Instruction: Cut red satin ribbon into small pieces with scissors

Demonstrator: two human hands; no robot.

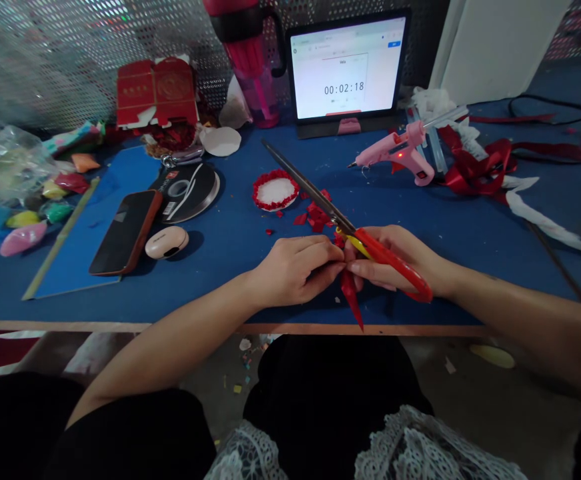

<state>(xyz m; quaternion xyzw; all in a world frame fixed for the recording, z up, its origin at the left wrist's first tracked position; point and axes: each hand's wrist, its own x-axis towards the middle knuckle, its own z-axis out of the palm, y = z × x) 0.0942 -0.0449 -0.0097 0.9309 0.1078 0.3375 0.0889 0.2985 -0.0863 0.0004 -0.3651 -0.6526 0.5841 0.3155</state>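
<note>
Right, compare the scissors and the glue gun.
The scissors are long-bladed with red handles; the glue gun is pink and stubby. The right hand holds the scissors; the glue gun sits untouched on the table. Both point left and share a reddish-pink colour.

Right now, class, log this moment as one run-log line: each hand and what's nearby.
left hand: holds red strip | right hand: holds red-handled scissors | nearby: red scraps, pink glue gun

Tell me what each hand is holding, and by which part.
The right hand grips the red-handled scissors by their handles; the left hand pinches a red strip at its upper end.
</note>
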